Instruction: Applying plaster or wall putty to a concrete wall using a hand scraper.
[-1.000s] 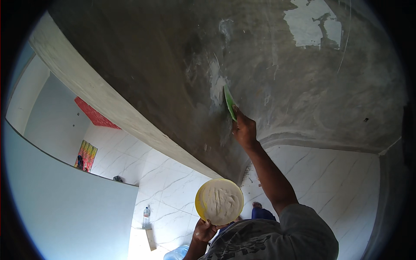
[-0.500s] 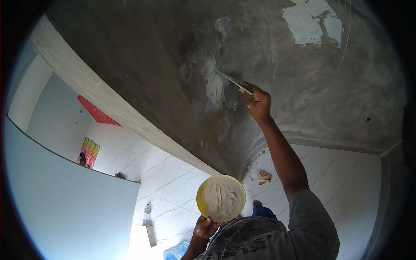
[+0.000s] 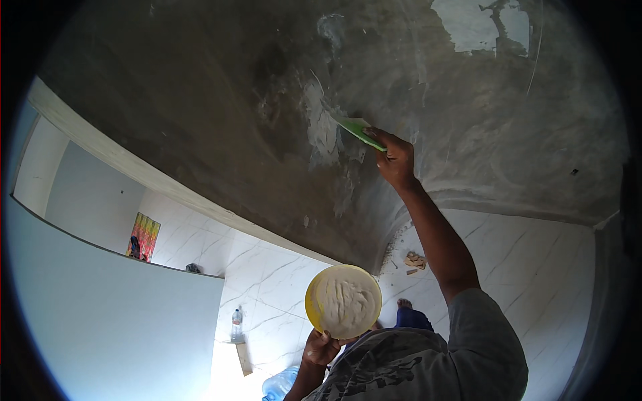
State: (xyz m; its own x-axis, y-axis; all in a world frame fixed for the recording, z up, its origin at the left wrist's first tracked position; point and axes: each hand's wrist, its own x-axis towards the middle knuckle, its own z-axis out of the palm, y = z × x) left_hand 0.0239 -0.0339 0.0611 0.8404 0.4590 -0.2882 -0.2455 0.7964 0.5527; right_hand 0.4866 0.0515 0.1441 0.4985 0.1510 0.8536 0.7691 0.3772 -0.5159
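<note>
My right hand (image 3: 396, 157) is closed round a green scraper (image 3: 361, 131), a flat putty spreader whose far edge is at the grey wall (image 3: 481, 127). Beside that edge, a pale patch of filler (image 3: 321, 123) is smeared on the wall. In front of my body, my left hand (image 3: 322, 347) grips the near rim of a round yellow bowl (image 3: 309, 314), thumb over the edge. Thick off-white putty (image 3: 346, 304) with ridges on its surface fills much of the bowl.
A larger whitish patch (image 3: 461, 27) marks the upper wall. On the marbled tile floor (image 3: 267, 287) lie brownish scraps (image 3: 414, 260) near the wall's foot. A clear bottle (image 3: 237, 324) and a large blue water jug (image 3: 279, 384) are at lower left, by a pale blue partition (image 3: 114, 314).
The scraper has turned, so its green face now shows instead of its thin edge, and it sits slightly lower. My left hand still holds the bowl. The view has shifted a little.
</note>
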